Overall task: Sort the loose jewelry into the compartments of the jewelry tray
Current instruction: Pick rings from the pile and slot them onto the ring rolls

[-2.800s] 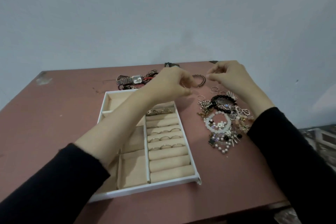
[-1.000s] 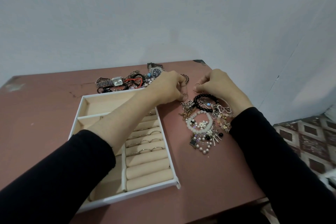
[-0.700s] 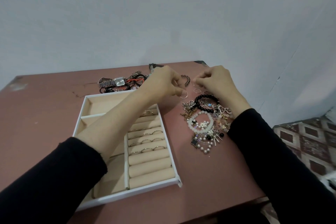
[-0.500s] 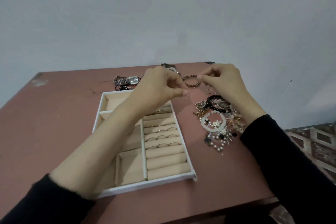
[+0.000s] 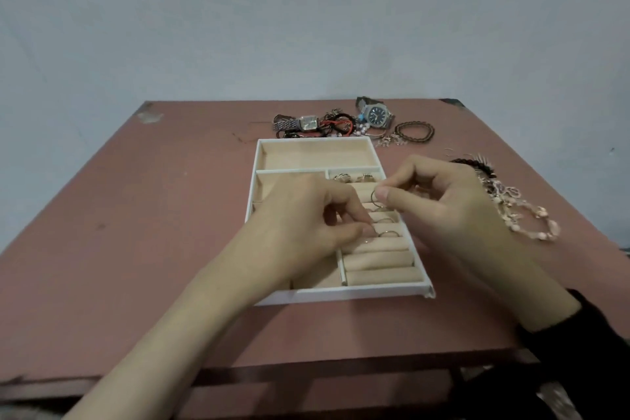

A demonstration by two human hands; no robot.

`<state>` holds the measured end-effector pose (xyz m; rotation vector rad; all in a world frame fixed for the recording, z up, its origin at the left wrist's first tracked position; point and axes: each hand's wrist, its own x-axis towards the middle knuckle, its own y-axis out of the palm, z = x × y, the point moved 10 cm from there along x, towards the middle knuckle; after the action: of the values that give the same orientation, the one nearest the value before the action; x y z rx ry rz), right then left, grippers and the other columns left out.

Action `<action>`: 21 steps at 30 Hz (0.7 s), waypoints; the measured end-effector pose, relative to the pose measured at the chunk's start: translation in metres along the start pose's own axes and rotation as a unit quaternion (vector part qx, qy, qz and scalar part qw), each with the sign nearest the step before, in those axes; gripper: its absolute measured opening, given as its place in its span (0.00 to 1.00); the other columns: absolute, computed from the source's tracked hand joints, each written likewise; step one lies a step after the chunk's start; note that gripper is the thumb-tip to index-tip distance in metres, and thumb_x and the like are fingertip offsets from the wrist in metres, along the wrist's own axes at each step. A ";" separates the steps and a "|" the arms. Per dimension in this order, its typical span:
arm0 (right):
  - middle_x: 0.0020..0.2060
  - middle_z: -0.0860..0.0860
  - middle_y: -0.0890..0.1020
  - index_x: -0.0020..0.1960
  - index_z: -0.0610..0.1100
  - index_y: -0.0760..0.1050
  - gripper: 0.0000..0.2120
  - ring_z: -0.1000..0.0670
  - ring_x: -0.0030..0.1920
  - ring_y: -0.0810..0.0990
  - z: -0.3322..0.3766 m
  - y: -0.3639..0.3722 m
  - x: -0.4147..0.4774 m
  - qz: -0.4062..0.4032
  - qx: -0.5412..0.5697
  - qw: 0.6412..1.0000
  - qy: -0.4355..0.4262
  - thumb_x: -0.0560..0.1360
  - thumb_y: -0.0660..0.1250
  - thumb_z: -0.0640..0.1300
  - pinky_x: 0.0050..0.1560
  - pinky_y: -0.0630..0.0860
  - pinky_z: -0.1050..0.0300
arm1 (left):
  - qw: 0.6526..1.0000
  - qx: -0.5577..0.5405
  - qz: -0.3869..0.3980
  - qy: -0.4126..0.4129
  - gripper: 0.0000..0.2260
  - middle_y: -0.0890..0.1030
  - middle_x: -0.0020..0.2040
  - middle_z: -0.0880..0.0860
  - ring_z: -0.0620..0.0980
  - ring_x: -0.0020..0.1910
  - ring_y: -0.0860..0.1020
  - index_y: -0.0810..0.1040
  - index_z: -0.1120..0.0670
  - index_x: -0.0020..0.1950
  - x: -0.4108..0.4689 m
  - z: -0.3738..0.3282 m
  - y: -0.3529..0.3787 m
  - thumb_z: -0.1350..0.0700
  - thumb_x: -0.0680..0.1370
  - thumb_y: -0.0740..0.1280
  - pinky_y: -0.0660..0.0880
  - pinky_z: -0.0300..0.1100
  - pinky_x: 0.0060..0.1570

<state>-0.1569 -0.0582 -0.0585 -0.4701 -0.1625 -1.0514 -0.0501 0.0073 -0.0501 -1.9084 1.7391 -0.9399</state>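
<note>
Head view: I am watching both grips working over the white jewelry tray (image 5: 341,294), which is sitting on the reddish counter (image 5: 136,215). The left grip (image 5: 306,225) is closing thumb and forefinger on a small ring (image 5: 370,236), holding it down against the beige ring rolls (image 5: 378,261) in the tray's right-hand column; a seated ring (image 5: 389,233) is standing just beside it. The right grip (image 5: 443,211) is hovering above the rolls, pinching a thin ring (image 5: 372,198) between thumb and forefinger. The loose jewelry pile (image 5: 511,204) is lying right of the tray, partly hidden behind that grip. A square watch (image 5: 308,123), a blue-dial watch (image 5: 376,115) and a beaded bracelet (image 5: 414,132) are lying beyond the tray's far wall.
</note>
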 end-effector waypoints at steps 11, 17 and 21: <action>0.26 0.48 0.75 0.34 0.44 0.77 0.05 0.44 0.28 0.67 0.002 0.002 -0.007 0.021 -0.022 0.999 -0.014 0.66 0.71 0.44 0.31 0.62 0.57 | 0.988 0.129 0.084 -0.008 0.03 0.82 0.39 0.46 0.41 0.35 0.72 0.85 0.48 0.44 -0.001 -0.002 0.009 0.52 0.71 0.72 0.66 0.29 0.37; 0.29 0.44 0.78 0.35 0.44 0.78 0.04 0.40 0.27 0.69 0.005 0.003 -0.008 0.026 -0.016 0.999 -0.017 0.67 0.71 0.44 0.30 0.64 0.52 | 0.980 0.169 0.109 0.013 0.07 0.81 0.38 0.44 0.39 0.35 0.73 0.82 0.43 0.48 -0.001 -0.010 0.007 0.55 0.73 0.71 0.68 0.35 0.47; 0.31 0.41 0.78 0.35 0.44 0.78 0.04 0.37 0.28 0.71 0.006 0.004 -0.008 0.029 -0.025 0.999 -0.021 0.67 0.71 0.44 0.29 0.67 0.44 | 0.976 0.180 0.118 0.022 0.04 0.76 0.33 0.41 0.37 0.34 0.71 0.83 0.44 0.44 0.000 -0.012 0.008 0.53 0.72 0.71 0.69 0.33 0.39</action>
<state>-0.1568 -0.0478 -0.0574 -0.5397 -0.1594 -0.9913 -0.0643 0.0083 -0.0477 -1.4289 1.6402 -1.1235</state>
